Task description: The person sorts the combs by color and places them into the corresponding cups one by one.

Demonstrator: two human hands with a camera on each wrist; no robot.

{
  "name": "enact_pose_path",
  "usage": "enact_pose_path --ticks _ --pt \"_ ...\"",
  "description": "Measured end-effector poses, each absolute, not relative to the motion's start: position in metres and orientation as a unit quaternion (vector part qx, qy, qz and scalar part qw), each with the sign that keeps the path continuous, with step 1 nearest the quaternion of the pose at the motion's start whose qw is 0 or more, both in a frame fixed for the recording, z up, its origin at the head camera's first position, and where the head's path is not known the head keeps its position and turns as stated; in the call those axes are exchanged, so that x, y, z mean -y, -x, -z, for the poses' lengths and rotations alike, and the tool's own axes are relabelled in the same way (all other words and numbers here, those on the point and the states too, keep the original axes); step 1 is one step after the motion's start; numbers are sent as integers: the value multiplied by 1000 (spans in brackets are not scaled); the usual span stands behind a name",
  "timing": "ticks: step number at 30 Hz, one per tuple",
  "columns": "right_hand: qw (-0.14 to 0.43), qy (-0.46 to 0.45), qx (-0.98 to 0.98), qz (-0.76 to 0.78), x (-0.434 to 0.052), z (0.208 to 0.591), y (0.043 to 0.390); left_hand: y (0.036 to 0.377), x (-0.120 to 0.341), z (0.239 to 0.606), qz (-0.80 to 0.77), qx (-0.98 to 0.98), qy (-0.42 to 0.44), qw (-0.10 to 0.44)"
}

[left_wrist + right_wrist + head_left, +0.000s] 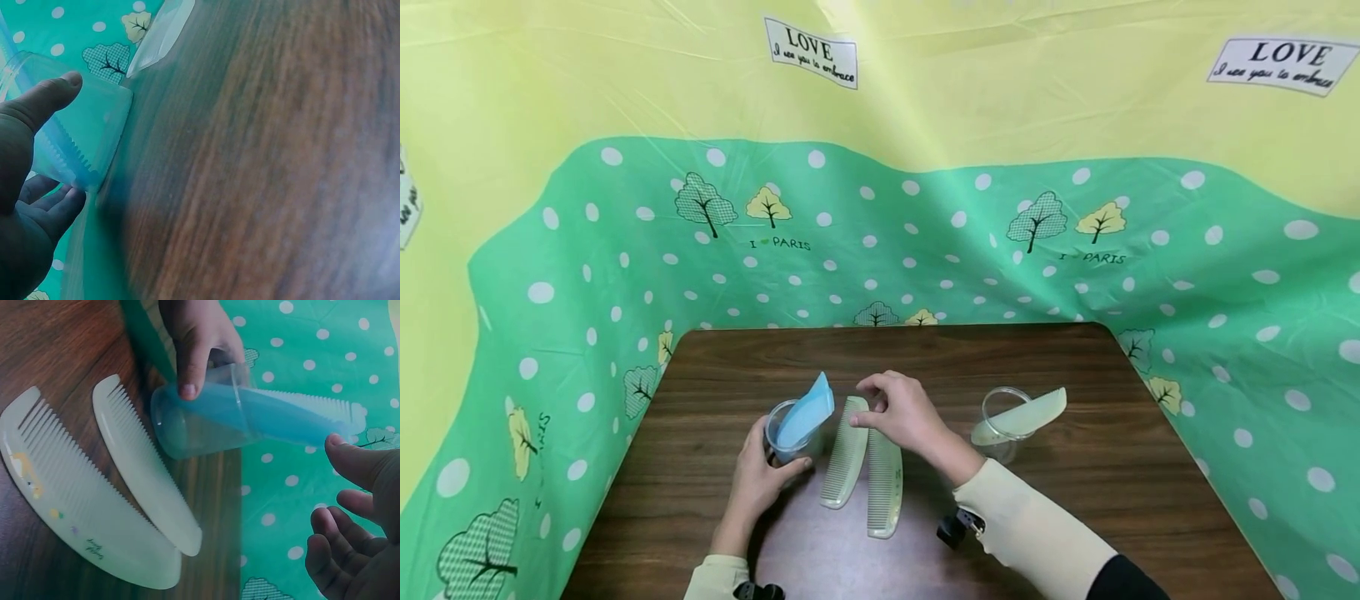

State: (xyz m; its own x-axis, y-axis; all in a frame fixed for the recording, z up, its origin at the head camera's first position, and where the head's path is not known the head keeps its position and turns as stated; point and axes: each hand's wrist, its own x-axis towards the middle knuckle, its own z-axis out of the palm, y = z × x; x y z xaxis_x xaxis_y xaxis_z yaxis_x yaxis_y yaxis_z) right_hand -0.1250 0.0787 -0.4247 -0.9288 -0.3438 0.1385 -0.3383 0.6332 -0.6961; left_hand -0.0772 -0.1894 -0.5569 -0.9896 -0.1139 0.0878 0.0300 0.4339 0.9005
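My left hand (758, 477) grips a clear plastic cup (172, 428) around its side, thumb on one side and fingers on the other. Blue comb material (807, 414) leans inside the cup, sticking out past the rim; a toothed edge shows beside it in the right wrist view. My right hand (910, 414) hovers by the upper ends of two pale green combs, its fingers loosely bent and holding nothing. One pale comb (847, 458) lies left of the other comb (886, 487), which bears a small printed pattern. Both lie flat on the table.
To the right stands a second clear cup (1000, 452) with a pale green comb (1037, 412) slanting out of it. The brown wooden table (1075, 517) ends at the back against a green and yellow patterned cloth (880, 242), which also hangs at both sides.
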Motion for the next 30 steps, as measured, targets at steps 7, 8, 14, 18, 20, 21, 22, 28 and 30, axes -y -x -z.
enact_pose_path --ticks 7,8,14,18,20,21,22,28,30 --pt "10 181 -904 387 -82 436 126 78 189 557 529 845 -25 74" --pt "11 182 -904 387 -83 438 127 78 189 558 529 845 -25 74" --pt "15 181 -909 376 -84 445 129 78 190 559 529 845 -25 77" --pt "21 173 -914 368 -86 453 131 78 190 559 539 839 -21 74" --pt "24 168 -914 368 -87 456 132 78 190 559 540 838 -20 74" --pt "26 165 -914 369 -88 459 133 78 190 559 540 838 -21 75" --pt "28 162 -915 369 -88 461 134 79 190 559 537 840 -21 76" --pt "30 145 -918 368 -92 474 139 79 190 560 527 846 -24 79" --pt "29 141 -920 364 -92 477 141 79 190 559 526 847 -26 78"
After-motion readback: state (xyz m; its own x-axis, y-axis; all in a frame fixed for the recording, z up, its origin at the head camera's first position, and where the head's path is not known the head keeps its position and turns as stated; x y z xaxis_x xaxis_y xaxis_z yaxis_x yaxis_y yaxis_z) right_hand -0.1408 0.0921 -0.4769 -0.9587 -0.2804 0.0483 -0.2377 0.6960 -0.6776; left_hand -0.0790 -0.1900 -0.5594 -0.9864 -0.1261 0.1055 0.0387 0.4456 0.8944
